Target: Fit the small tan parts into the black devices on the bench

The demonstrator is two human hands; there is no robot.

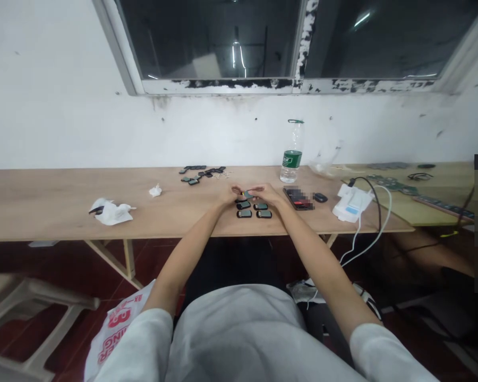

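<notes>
My left hand (231,194) and my right hand (265,193) meet over the middle of a long wooden table (56,199). Both pinch one small dark oval piece with a grey-green face (247,194) between their fingertips. Just in front of them, several like pieces (254,210) lie in two short rows on the table. A loose group of more such dark pieces (202,174) lies further back, to the left of my hands.
A plastic water bottle with a green label (292,154) stands behind my right hand. A phone (298,198), a small black item (321,197) and a white charger with cables (352,204) lie to the right. Crumpled tissues (110,211) lie left. A plastic chair (19,318) stands low left.
</notes>
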